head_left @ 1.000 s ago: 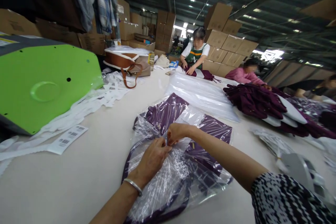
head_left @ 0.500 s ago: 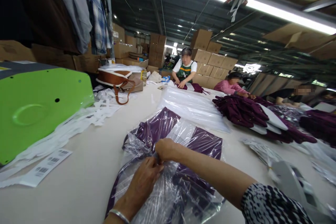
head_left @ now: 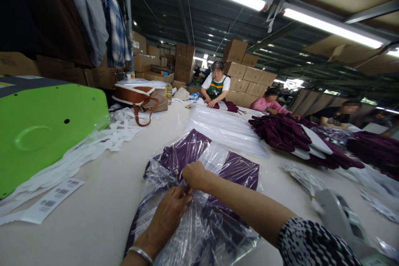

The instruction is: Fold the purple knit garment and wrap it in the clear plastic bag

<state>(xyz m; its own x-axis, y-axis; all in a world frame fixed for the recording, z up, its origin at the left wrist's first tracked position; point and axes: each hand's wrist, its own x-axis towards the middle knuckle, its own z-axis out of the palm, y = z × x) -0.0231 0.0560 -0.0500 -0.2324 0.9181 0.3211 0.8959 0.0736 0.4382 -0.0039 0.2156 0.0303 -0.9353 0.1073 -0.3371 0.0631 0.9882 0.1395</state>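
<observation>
Hands meet at the mouth of a clear bag [head_left: 199, 224] lying at the near edge of the tabletop [head_left: 102, 199], a purple garment [head_left: 187, 153] folded inside it. The left hand [head_left: 168, 216], a bangle [head_left: 140, 253] on its wrist, lies flat along the plastic with fingertips pinched shut on a fold of film. The right hand [head_left: 193, 174] comes across from the near right corner and is closed in a tight grip on the same gathered film, knuckles up; the two touch, or nearly so.

To my eye the step is closing or flattening the bag's opening. Done well, that means keeping both pinches on film alone, not catching cloth, pulling the two layers level so the edge lies straight, and pressing air toward the open side so the pack sits flat. The film is slippery and wrinkled, so short holds close together should serve better than a long stretch. The garment's far half spreads loosely toward mid-table and may need squaring.

Left of the bag lie barcode labels [head_left: 50, 203] and white strips [head_left: 93, 145], beside a green machine cover [head_left: 46, 133]. Beyond sits a stack of empty bags [head_left: 224, 129], and to its right a heap of purple garments [head_left: 280, 133]. A brown handbag [head_left: 137, 95] stands toward the far left. At the far end, co-workers [head_left: 215, 87] handle more purple cloth before stacked cartons [head_left: 246, 70].
</observation>
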